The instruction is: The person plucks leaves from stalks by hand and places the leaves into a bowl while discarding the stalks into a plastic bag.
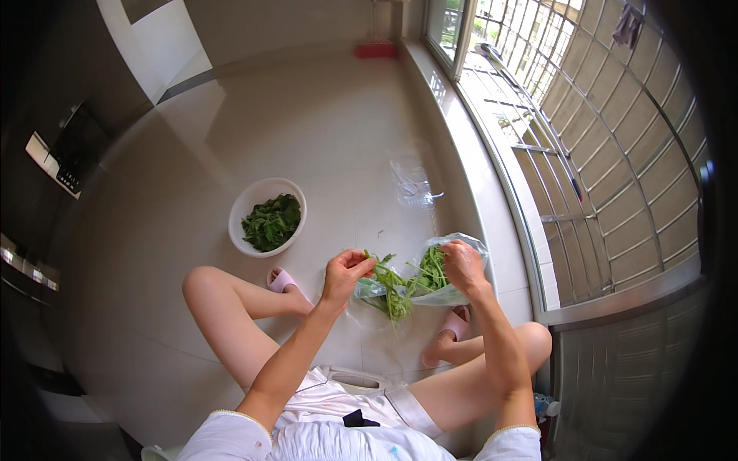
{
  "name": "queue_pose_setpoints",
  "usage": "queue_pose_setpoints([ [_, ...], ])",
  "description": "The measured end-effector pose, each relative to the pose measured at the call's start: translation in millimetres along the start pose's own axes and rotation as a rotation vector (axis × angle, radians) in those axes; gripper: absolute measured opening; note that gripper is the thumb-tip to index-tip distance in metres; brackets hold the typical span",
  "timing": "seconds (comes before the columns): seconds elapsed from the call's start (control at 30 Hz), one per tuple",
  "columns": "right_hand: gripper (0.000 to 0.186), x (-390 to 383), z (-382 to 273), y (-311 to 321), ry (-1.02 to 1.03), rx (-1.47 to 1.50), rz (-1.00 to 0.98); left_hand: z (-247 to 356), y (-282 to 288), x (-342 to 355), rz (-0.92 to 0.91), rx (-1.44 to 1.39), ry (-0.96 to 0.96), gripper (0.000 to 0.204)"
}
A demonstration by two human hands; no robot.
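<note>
My left hand [345,278] pinches a green vegetable stem [370,256] between thumb and fingers. Below and right of it, a loose bunch of leafy green stems [395,296] lies by a thin clear plastic bag [453,295]. More cut stems [433,269] fill that bag's opening. My right hand [463,267] is over the bag's right side, its fingers curled together at the stems; what they grip is hidden. Farther off to the left, a white round basin [240,240] holds picked dark green leaves [270,223].
The basin and bag rest on a glossy tiled floor [184,192]. Crumpled clear plastic [415,184] lies beyond the bag, near a raised ledge [446,123] under the barred window. A red dustpan or broom head [376,50] stands at the far wall. My pink slippers [281,280] flank the work.
</note>
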State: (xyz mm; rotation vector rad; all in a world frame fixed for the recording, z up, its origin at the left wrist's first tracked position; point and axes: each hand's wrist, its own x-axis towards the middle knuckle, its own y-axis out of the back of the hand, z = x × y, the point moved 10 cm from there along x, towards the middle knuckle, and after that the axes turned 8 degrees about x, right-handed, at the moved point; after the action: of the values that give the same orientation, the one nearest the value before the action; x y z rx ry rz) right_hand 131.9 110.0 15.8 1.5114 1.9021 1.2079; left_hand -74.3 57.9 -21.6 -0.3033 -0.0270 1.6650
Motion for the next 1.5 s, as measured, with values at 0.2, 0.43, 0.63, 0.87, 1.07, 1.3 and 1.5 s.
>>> queue_pose_setpoints([
  [0.2, 0.014, 1, -71, -22, 0.015, 0.666, -0.363, 2, -37, -3, -0.097, 0.096, -0.030, 0.012],
  [0.43, 0.015, -2, -73, -35, -0.080, 0.726, -0.524, 14, -43, -6, -0.164, 0.161, -0.088, 0.010],
  [0.63, 0.014, -4, -70, -40, -0.207, 0.928, -0.537, 37, -43, -7, -0.104, 0.448, -0.240, 0.009],
  [0.87, 0.007, -9, -67, -55, -0.480, 1.574, -0.551, 91, -56, -34, 0.036, 0.697, -0.642, 0.010],
  [1.07, 0.005, -11, -65, -64, -0.577, 1.826, -0.565, 105, -59, -45, 0.087, 0.718, -0.771, 0.012],
  [1.3, 0.008, -10, -77, -58, -0.449, 1.758, -0.651, 110, -51, -41, 0.163, 0.754, -0.778, 0.011],
  [1.5, 0.008, -4, -69, -57, -0.497, 1.878, -0.511, 121, -66, -56, 0.127, 0.861, -0.985, 0.015],
])
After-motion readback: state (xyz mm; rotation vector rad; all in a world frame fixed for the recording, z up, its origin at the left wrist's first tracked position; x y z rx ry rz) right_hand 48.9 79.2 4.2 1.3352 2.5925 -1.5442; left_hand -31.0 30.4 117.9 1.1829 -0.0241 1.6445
